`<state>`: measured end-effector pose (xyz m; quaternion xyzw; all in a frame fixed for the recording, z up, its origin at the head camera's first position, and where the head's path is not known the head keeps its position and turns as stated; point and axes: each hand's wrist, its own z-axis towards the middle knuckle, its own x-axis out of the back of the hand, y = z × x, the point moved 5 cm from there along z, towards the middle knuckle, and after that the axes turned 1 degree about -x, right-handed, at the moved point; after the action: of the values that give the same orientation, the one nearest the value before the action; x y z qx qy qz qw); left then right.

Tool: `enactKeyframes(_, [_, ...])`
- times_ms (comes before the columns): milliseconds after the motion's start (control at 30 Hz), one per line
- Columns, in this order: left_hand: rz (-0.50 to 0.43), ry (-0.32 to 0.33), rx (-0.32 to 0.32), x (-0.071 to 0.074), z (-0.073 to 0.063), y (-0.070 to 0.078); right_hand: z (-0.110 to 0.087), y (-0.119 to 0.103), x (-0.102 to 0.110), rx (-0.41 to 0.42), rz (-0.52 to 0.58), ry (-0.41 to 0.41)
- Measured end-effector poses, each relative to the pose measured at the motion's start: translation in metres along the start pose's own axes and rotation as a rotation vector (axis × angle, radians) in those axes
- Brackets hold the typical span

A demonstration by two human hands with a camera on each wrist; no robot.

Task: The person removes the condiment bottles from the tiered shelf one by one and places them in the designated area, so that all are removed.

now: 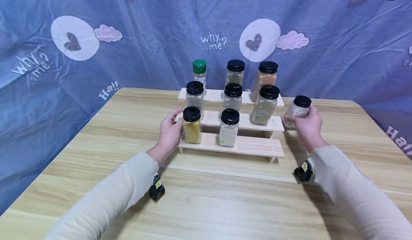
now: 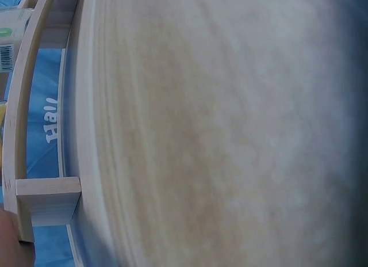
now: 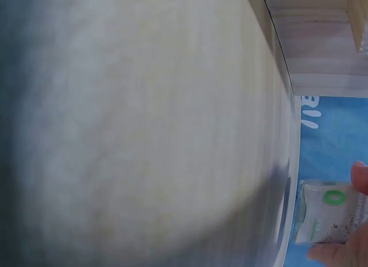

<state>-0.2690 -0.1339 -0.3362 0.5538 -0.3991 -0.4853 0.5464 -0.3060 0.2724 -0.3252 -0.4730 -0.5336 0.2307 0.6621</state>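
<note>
My right hand (image 1: 309, 125) grips a clear jar (image 1: 297, 111) with a black lid and pale contents, just right of the rack. In the right wrist view, thumb and fingers lie on opposite sides of this jar (image 3: 328, 212). My left hand (image 1: 168, 132) is at the left end of the three-tier wooden rack (image 1: 254, 147), beside a yellow-filled jar (image 1: 192, 131). In the left wrist view, part of the left hand (image 2: 12, 247) appears against the rack's end (image 2: 49, 189). A white-filled jar (image 1: 229, 132) stands in the middle of the bottom tier.
The middle tier bears two black-lidded jars and a cumin powder jar (image 1: 264, 107). On the top tier stand a green-capped bottle (image 1: 199, 70), a black-lidded jar (image 1: 235, 73) and an orange-filled jar (image 1: 266, 77). A blue printed cloth (image 1: 145, 61) hangs behind the wooden table (image 1: 219, 204).
</note>
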Motion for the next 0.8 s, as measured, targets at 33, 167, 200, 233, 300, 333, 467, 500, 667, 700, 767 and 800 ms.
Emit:
enactKeyframes(33, [0.001, 0.001, 0.000, 0.0000, 0.0001, 0.0001, 0.0004, 0.0004, -0.0003, 0.002, -0.002, -0.002])
enactKeyframes(167, [0.015, 0.004, -0.012, 0.0002, 0.0004, 0.0006, 0.0008, 0.0015, -0.0011, 0.006, -0.001, -0.009])
enactKeyframes(200, [0.018, 0.006, -0.014, 0.0003, 0.0005, 0.0007, 0.0007, 0.0015, -0.0013, 0.007, -0.002, -0.010])
enactKeyframes(233, [0.021, 0.007, -0.015, 0.0004, 0.0007, 0.0007, 0.0007, 0.0017, -0.0015, 0.006, 0.001, -0.011])
enactKeyframes(300, [0.030, 0.010, -0.017, 0.0008, 0.0007, 0.0007, 0.0007, 0.0023, -0.0019, 0.001, 0.002, -0.013])
enactKeyframes(333, [0.035, 0.011, -0.017, 0.0009, 0.0007, 0.0006, 0.0007, 0.0028, -0.0021, -0.002, 0.004, -0.012])
enactKeyframes(467, [0.026, 0.003, -0.024, 0.0007, -0.0001, 0.0009, 0.0005, 0.0050, -0.0025, -0.014, 0.013, -0.003])
enactKeyframes(500, [0.022, 0.000, -0.028, 0.0005, -0.0002, 0.0011, 0.0004, 0.0054, -0.0026, -0.017, 0.019, -0.001])
enactKeyframes(667, [0.006, -0.014, -0.040, -0.0007, -0.0008, 0.0018, 0.0003, 0.0071, -0.0026, -0.029, 0.038, -0.006])
enactKeyframes(700, [0.007, -0.013, -0.040, -0.0007, -0.0008, 0.0019, 0.0002, 0.0071, -0.0026, -0.028, 0.036, -0.008])
enactKeyframes(767, [0.007, -0.013, -0.040, -0.0003, -0.0004, 0.0019, 0.0000, 0.0067, -0.0027, -0.024, 0.030, -0.016])
enactKeyframes(800, [0.006, -0.014, -0.040, 0.0000, -0.0002, 0.0019, -0.0003, 0.0062, -0.0031, -0.023, 0.027, -0.021])
